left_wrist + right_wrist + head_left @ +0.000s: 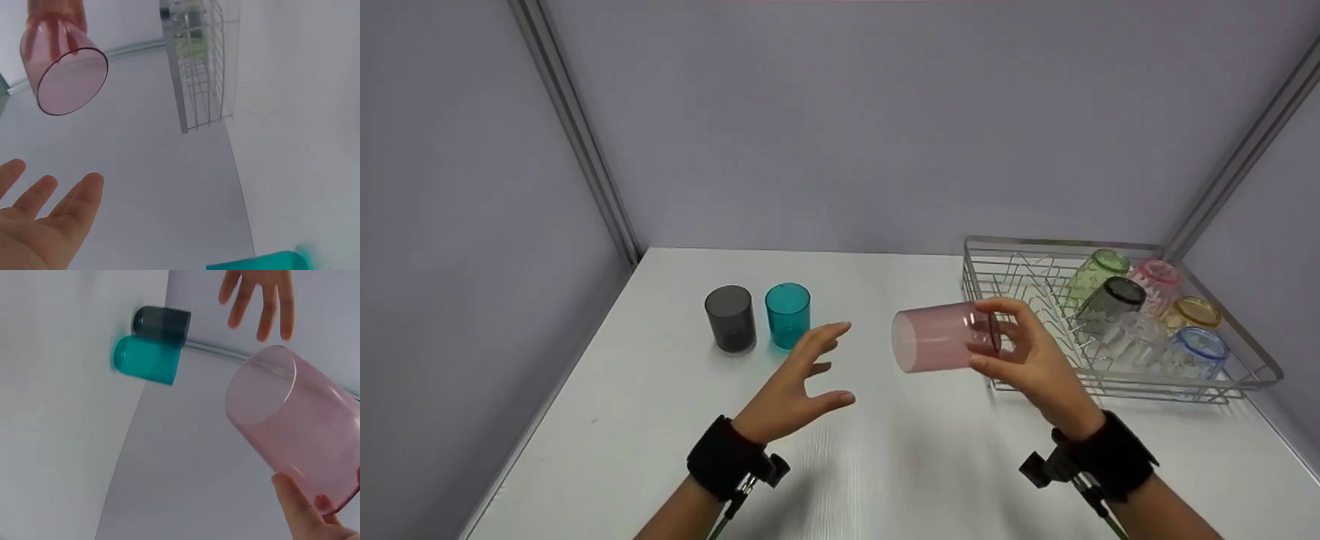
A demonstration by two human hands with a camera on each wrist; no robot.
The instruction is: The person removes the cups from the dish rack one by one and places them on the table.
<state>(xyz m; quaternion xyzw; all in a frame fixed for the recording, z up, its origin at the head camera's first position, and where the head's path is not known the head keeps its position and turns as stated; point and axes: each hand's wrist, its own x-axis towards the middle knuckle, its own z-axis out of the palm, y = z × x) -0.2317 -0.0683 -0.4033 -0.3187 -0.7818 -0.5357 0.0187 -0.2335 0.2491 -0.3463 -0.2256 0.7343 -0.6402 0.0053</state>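
While the left grip [784, 397] gapes, the right grip [1044, 367] pinches the pink cup's [934, 339] base.

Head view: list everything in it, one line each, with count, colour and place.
table: 1, white, lower half
walls: 3, pale grey, left, back, right
corner strips: 2, grey, where the walls meet
pink cup: 1, translucent pink, sideways above the table
dark cup: 1, grey, table's left
teal cup: 1, teal, just right of the dark cup
wire rack: 1, silver, table's right
glasses: 6, green, pink, dark, amber, clear, blue, in the wire rack
wristbands: 2, black, lower left and right
cameras: 2, black, at the wristbands
left grip: 1, bare, centre, holding nothing
right grip: 1, bare, on the pink cup's right end
forearms: 2, bare, bottom edge
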